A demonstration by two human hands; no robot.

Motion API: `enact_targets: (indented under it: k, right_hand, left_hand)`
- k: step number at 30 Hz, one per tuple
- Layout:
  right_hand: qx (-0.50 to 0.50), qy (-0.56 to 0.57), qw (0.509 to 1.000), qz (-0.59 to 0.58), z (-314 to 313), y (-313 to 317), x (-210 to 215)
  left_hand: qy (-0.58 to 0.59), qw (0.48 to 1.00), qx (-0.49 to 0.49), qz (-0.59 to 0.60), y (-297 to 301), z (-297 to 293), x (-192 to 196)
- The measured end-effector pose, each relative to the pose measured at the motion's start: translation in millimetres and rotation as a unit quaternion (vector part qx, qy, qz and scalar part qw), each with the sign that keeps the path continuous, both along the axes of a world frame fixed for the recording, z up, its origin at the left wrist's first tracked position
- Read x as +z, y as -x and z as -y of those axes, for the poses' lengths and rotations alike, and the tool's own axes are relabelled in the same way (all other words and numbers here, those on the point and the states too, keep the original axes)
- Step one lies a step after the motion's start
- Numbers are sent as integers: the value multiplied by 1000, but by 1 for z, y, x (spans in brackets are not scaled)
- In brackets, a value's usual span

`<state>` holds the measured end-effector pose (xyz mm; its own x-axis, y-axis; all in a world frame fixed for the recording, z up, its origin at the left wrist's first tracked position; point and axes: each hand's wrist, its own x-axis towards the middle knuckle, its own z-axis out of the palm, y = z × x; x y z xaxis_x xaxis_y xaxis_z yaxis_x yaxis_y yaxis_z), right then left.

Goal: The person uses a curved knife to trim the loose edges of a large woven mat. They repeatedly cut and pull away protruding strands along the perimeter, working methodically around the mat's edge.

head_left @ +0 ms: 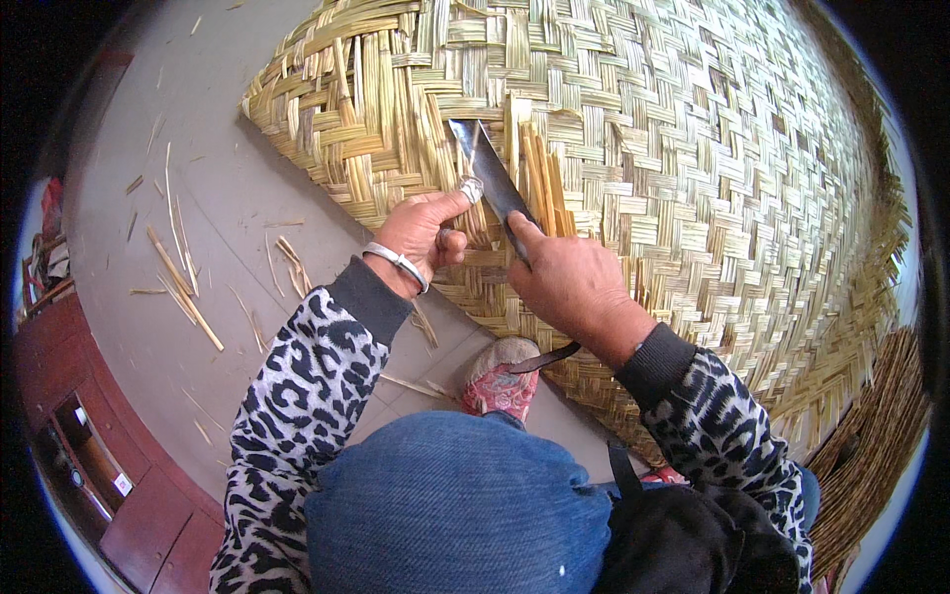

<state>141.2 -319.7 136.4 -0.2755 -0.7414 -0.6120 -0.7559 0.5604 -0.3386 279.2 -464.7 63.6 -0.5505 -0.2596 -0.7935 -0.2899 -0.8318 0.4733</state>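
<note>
A large mat (643, 148) woven from flat, pale straw-coloured strips lies slanted before me. My right hand (569, 282) grips a knife (500, 178) with a dark blade, the index finger stretched along its back. The blade points away and to the left, its tip on the weave. Just left of it, my left hand (421, 233) is closed at the mat's near left edge, the fingers curled around the ends of some strips (475, 223). Its thumb has a whitish wrapping (472, 188) and lies close to the blade. Loose strip ends (539, 173) stick up right of the blade.
Cut strip scraps (183, 287) are scattered on the grey floor (148, 376) at left. Reddish-brown furniture (148, 495) stands at lower left. A bundle of thin brown stalks (871, 436) lies at lower right. My denim-covered knee (455, 495) and red patterned shoe (500, 376) are near the mat's edge.
</note>
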Motion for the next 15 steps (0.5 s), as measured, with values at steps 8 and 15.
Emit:
enact_targets:
  k: [8,15]
  right_hand:
    - [0,11,1000,-5,-4,0,-9]
    - [-2,15,1000,-1,-7,4,-15]
  left_hand:
    - [7,1000,-29,9,26,12,-14]
    - [11,1000,-28,10,18,-5,-10]
